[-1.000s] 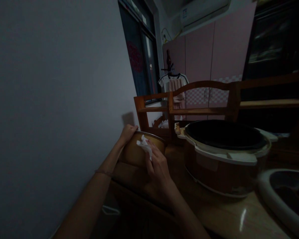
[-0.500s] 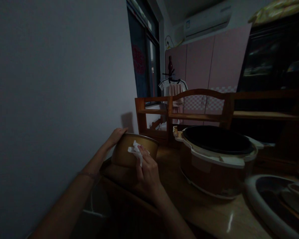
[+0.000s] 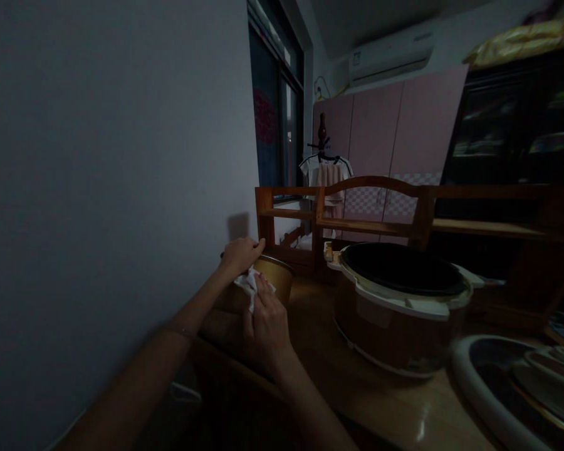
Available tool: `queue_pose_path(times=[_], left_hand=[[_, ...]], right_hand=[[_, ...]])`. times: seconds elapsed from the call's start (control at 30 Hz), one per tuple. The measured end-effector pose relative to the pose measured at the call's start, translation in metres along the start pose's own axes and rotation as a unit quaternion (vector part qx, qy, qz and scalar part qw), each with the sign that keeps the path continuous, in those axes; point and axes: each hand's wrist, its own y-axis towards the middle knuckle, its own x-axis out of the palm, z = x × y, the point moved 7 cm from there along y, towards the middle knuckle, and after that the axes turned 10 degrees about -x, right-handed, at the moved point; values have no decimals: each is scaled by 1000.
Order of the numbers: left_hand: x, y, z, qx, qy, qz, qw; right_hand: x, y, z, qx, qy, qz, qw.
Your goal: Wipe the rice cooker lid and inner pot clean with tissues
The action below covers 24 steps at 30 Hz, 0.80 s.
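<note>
A gold-coloured rice cooker inner pot (image 3: 281,280) stands tilted at the left end of the wooden table, close to the wall. My left hand (image 3: 241,255) is closed over its rim at the top. In my right hand (image 3: 269,321) a crumpled white tissue (image 3: 248,285) is pressed against the pot's outer side, below the left hand. My two hands and the tissue cover much of the pot. To the right, the rice cooker body (image 3: 390,332) is without its lid, its inside dark.
The cooker's lid (image 3: 467,376) lies on the table (image 3: 399,410) at the lower right. A wooden shelf rail (image 3: 366,227) runs along the table's back. The white wall (image 3: 145,156) rises close by on the left.
My left hand has moved right along the pot's rim and now covers more of it. My right hand, holding the tissue, has shifted slightly left and down. The view has turned a little.
</note>
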Motion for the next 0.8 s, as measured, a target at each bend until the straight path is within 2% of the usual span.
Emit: queue_pose_path(times=[0.2, 0.37, 0.47, 0.57, 0.63, 0.7, 0.73, 0.8], left_hand=[[8, 6, 17, 43, 39, -10, 998], [11, 11, 24, 65, 45, -16, 997], [11, 14, 25, 66, 48, -18, 997], [12, 16, 24, 61, 52, -21, 997], [13, 17, 24, 60, 55, -22, 996], [14, 17, 24, 61, 59, -22, 996], [15, 18, 25, 62, 61, -23, 996], [16, 19, 27, 64, 63, -25, 996]], right_hand=[[-10, -14, 15, 14, 29, 23, 999], [-8, -46, 29, 78, 69, 82, 991], [2, -73, 45, 202, 99, 129, 966], [13, -102, 67, 379, 124, 141, 906], [11, -111, 79, 453, 129, 145, 870], [-1, -106, 86, 468, 121, 166, 860], [-8, -98, 88, 453, 115, 177, 866], [-24, -71, 84, 369, 103, 184, 905]])
